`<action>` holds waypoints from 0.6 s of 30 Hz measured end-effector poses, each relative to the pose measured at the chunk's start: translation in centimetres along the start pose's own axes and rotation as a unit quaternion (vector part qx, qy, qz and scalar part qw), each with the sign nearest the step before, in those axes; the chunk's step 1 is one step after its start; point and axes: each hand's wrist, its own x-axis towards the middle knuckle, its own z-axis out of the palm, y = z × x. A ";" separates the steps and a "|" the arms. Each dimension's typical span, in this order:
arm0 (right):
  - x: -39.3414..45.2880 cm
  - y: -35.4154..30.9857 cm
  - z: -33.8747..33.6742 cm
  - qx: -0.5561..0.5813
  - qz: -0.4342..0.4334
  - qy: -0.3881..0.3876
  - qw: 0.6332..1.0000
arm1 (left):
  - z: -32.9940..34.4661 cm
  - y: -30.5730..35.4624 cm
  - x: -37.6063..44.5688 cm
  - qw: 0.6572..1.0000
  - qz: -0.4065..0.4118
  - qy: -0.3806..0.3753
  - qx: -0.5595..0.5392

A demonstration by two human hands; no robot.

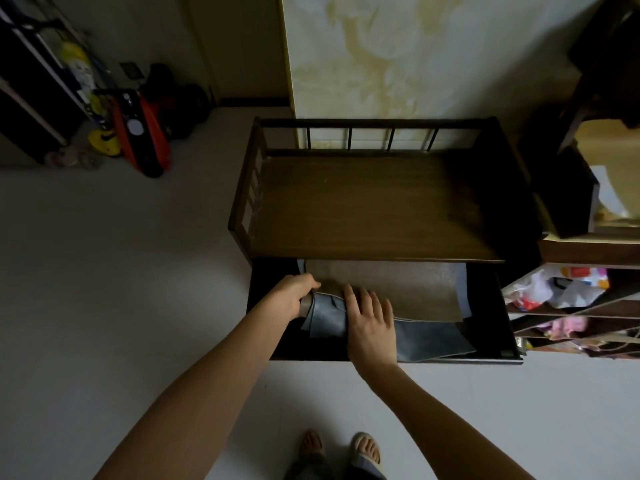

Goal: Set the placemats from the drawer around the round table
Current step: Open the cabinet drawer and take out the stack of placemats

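A dark drawer (491, 320) stands pulled out under a low wooden cabinet. A stack of placemats lies in it: a brown placemat (408, 292) on top, blue-grey placemats (433, 341) beneath. The stack's left end is curled up, showing a blue-grey underside (325, 318). My left hand (294, 296) grips that curled left end. My right hand (370, 322) rests flat on the mats just right of the curl, fingers straight and spread.
The cabinet top (363, 209) has a low rail at the back and left. Open shelves with bags (568, 299) stand to the right. Sports gear and a red-black case (142, 133) lie at the far left. My feet (341, 448) stand on pale floor.
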 end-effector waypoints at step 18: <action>6.5 2.5 -9.7 -0.083 -0.133 -0.133 0.979 | -0.9 -0.5 -0.6 0.966 -0.029 -0.064 -0.249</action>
